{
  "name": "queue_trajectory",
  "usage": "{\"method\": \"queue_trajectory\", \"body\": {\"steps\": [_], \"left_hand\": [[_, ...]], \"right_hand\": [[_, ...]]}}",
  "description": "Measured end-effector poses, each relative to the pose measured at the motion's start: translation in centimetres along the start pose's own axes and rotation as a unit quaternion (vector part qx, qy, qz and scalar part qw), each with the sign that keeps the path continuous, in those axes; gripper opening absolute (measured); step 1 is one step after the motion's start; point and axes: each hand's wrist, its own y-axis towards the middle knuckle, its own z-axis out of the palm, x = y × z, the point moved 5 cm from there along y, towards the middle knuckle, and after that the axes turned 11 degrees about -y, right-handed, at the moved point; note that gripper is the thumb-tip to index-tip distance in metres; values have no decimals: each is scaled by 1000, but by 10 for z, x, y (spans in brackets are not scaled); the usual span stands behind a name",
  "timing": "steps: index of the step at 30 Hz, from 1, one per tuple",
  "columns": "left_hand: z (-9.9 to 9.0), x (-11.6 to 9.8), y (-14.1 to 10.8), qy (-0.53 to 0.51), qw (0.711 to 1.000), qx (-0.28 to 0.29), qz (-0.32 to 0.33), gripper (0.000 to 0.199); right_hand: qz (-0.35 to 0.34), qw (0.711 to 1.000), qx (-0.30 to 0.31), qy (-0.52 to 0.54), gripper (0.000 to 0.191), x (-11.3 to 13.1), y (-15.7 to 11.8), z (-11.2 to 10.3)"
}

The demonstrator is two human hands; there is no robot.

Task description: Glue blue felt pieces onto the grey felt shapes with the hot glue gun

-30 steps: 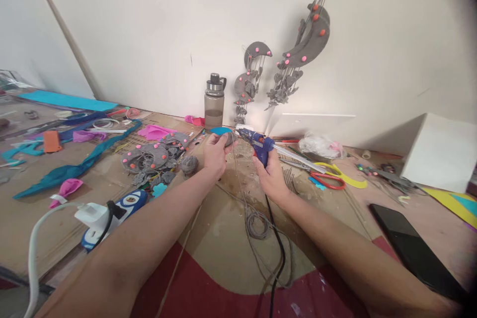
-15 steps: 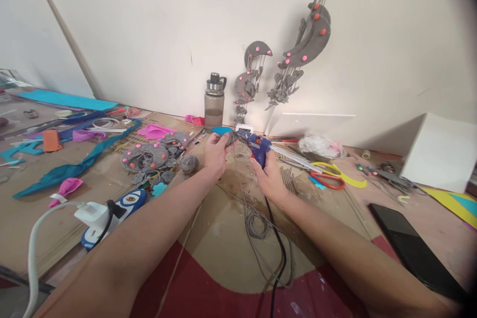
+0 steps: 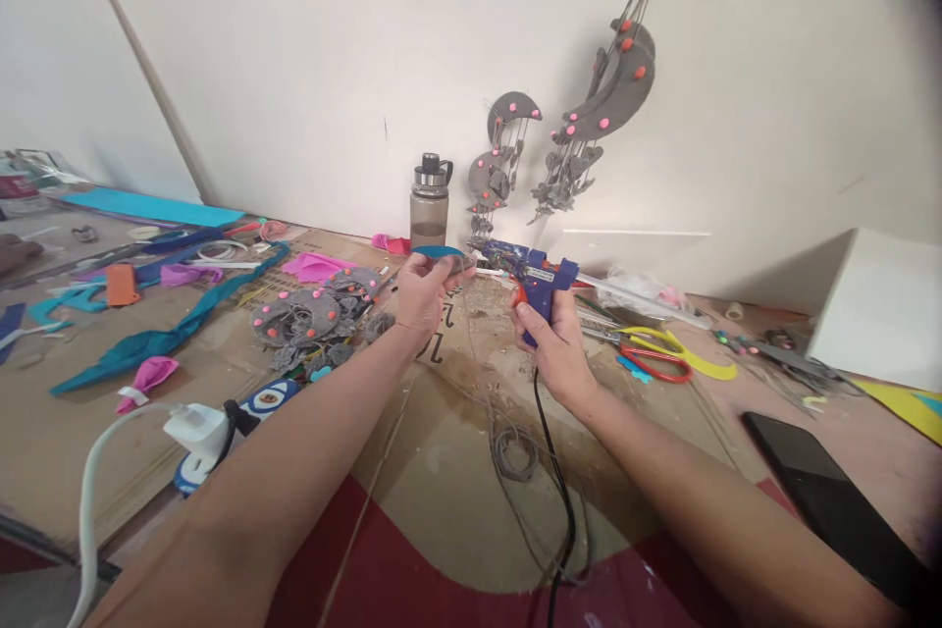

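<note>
My left hand (image 3: 423,299) pinches a blue felt piece (image 3: 440,252) with a grey part at its right edge, in front of the water bottle (image 3: 429,206). My right hand (image 3: 549,334) is wrapped round the handle of a blue glue gun (image 3: 541,289). The gun's nozzle points left, close to the felt piece; whether they touch is unclear. A clear glue stick (image 3: 640,299) sticks out of its back. Grey cord (image 3: 517,454) lies coiled on the cardboard below, beside the gun's black cable (image 3: 560,500).
Grey moon ornaments (image 3: 622,88) hang against the white wall board (image 3: 294,98). More decorated grey pieces (image 3: 316,309) lie at the left, near a power strip (image 3: 272,397). Scissors (image 3: 666,363) and a black phone (image 3: 816,481) rest at the right.
The glue gun and my right hand have shifted right and slightly down, widening the gap to my left hand. More blue felt shows. The view has tilted slightly.
</note>
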Motion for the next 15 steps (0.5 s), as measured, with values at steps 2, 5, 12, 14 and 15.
{"method": "queue_trajectory", "body": {"steps": [2, 5, 12, 14, 15], "left_hand": [[9, -13, -1, 96, 990, 47, 88, 18], [31, -34, -10, 214, 934, 168, 231, 12], [62, -66, -23, 273, 847, 302, 342, 25], [66, -71, -23, 272, 840, 327, 337, 26], [66, -73, -23, 270, 842, 332, 330, 25]], "right_hand": [[8, 999, -30, 42, 33, 9, 3, -6], [3, 996, 1, 87, 27, 25, 13, -18], [15, 990, 66, 124, 30, 47, 30, -76], [23, 989, 94, 113, 32, 49, 29, -84], [27, 988, 106, 106, 32, 50, 28, -86]]}}
